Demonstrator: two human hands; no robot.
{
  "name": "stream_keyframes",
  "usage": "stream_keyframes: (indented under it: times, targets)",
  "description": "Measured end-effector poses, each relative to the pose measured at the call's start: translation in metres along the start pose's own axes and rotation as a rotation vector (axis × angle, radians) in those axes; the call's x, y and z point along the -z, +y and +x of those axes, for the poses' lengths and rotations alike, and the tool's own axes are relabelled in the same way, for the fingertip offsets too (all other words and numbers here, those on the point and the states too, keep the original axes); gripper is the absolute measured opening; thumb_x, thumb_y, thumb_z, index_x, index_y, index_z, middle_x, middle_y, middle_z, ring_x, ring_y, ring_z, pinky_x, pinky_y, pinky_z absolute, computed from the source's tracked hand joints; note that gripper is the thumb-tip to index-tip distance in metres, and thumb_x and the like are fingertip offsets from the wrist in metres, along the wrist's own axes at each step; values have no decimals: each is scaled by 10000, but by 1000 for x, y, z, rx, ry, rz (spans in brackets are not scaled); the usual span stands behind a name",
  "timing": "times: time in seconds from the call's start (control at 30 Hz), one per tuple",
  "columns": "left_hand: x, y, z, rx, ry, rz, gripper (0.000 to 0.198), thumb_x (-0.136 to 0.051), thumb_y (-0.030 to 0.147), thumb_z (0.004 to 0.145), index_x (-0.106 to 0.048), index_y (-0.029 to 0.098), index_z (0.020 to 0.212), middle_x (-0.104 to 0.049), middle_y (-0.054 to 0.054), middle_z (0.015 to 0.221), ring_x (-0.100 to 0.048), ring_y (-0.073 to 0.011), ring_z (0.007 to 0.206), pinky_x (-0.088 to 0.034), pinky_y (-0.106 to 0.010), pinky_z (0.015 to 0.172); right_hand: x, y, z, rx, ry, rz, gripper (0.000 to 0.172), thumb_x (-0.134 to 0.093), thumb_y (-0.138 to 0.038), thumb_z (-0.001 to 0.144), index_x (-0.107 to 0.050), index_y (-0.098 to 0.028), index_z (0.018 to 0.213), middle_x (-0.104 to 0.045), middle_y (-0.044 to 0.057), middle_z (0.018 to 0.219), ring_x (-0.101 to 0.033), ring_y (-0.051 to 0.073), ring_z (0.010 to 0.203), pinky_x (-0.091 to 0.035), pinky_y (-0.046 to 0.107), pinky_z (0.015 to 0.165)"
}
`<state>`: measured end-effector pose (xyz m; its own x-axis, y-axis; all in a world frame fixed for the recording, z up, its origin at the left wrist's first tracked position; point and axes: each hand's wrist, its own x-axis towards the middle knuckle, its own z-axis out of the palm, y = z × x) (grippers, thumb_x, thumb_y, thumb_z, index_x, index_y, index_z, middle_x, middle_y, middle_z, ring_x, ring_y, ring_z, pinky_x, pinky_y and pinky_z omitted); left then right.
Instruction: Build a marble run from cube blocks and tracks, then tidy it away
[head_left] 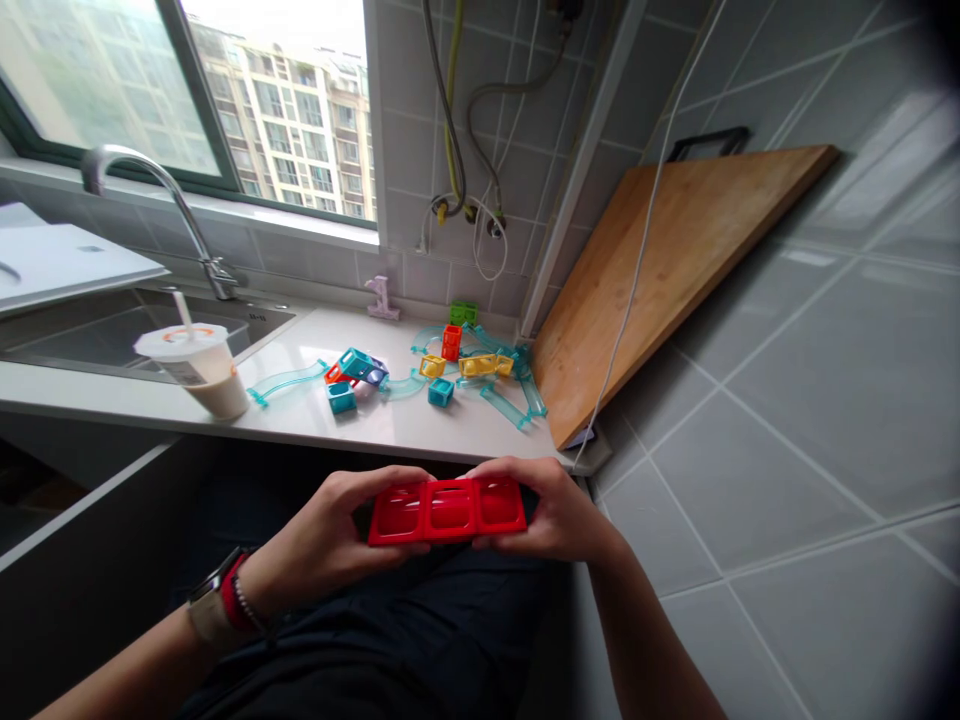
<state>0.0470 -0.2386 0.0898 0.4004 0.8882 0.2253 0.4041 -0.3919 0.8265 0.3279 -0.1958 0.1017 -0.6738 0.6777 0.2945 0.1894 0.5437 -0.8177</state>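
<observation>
A red toy block piece (450, 508) with three square openings in a row is held level above my lap, in front of the counter edge. My left hand (352, 525) grips its left end, thumb along the top and fingers below. Its right end is in my right hand (551, 510), held the same way. On the counter beyond lie loose toy pieces: a teal cube (440, 392), another teal cube (341, 397), yellow blocks (480, 366), an upright orange-red block (451, 342) and a green block (463, 313).
Clear teal track pieces (506, 407) lie among the blocks. A lidded drink cup (217, 385) with a straw stands near the sink (270, 322) and faucet (169, 195). A wooden board (690, 250) leans on the right wall, a white cable (637, 260) hanging before it.
</observation>
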Motion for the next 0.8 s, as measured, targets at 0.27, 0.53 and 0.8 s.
stream_keyframes:
  times: [0.27,0.53,0.8]
  targets:
    - [-1,3,1,32,-16,-54,511,-820,309,770,-685,188,1248,-784,-78,1135,-770,-242,942,-625,-263,810,1,-5,-2,7,18,-40,574,-912,-321,706,-707,-238,1236,-774,61,1134,-745,221,958,-587,277,824]
    - [-1,5,-1,42,-7,-8,493,-800,278,766,-684,175,1234,-790,-55,1075,-766,-205,876,-612,-220,762,-1,-6,-2,-14,5,-61,612,-909,-378,714,-703,-226,1270,-774,80,1152,-752,231,963,-598,289,832]
    - [-2,3,1,39,-11,10,489,-786,266,764,-686,168,1232,-786,-63,1095,-761,-215,897,-605,-227,760,-2,-5,-2,-20,6,-81,615,-907,-381,710,-704,-235,1271,-776,75,1148,-755,235,974,-598,294,849]
